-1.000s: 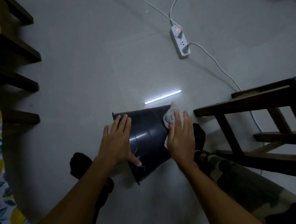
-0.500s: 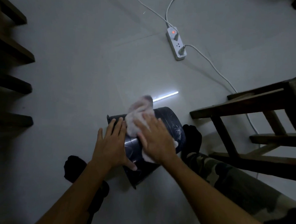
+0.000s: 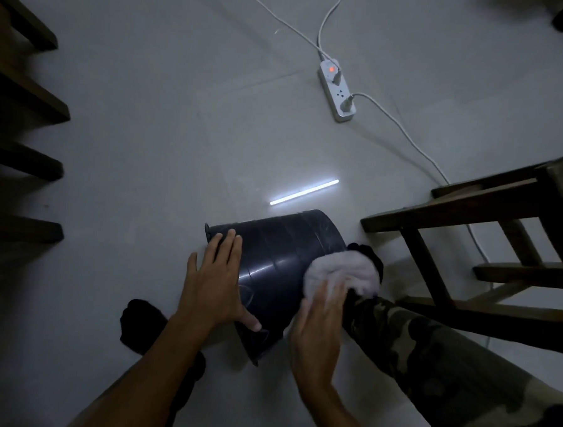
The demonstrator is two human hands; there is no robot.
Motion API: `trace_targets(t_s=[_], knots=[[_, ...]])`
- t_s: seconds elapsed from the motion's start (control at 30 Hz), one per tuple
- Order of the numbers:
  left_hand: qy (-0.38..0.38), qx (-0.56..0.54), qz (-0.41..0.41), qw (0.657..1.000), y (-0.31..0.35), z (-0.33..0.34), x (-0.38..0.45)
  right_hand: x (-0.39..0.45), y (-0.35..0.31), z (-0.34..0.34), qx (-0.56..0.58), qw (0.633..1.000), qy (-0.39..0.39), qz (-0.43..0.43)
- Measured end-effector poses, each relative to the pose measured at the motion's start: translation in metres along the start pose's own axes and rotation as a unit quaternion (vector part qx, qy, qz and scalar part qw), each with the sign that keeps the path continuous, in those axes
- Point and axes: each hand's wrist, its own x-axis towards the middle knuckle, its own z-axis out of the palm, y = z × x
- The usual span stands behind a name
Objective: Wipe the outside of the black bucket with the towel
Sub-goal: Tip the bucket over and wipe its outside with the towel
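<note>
My left hand [image 3: 216,281] lies open and flat, steadying the tipped black bucket [image 3: 280,265], while my right hand [image 3: 316,329] presses the towel [image 3: 342,275] on its right side mid-wipe; next I should roll it to reach unwiped wall.

The frame is dim overall, with a grey cast. A bright white strip reflection [image 3: 304,192] of an overhead tube light glares on the glossy pale tiled floor [image 3: 148,124] at centre. Faint highlights streak the black plastic bucket [image 3: 281,255]. The pale fluffy towel [image 3: 340,275] is motion-blurred. Wide-angle distortion bends the frame edges; corners darken.
</note>
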Motion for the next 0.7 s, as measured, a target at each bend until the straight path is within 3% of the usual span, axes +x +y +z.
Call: trace_targets(t_s=[0.13,0.2,0.4,0.57,0.63,0.7], knots=[[0.019,-0.014,0.015,1.0,-0.002,0.007,-0.005,0.005,-0.037,-0.009,-0.03,0.973,-0.056,-0.22],[0.032,-0.02,0.016,0.999,-0.001,0.01,-0.008,0.042,-0.056,-0.015,-0.046,0.959,-0.079,-0.268],[0.024,-0.007,0.008,1.0,0.005,0.008,-0.009,0.153,-0.049,-0.032,-0.057,0.993,-0.034,-0.098],[0.021,0.004,0.002,1.0,0.006,0.009,-0.011,0.104,0.008,-0.031,0.023,0.998,0.044,0.04],[0.019,0.008,0.002,1.0,0.004,0.01,-0.008,0.044,0.012,-0.02,0.017,0.999,0.04,0.013],[0.033,0.004,0.005,0.999,0.002,0.013,-0.007,-0.009,-0.009,-0.011,-0.027,0.991,-0.003,-0.135]])
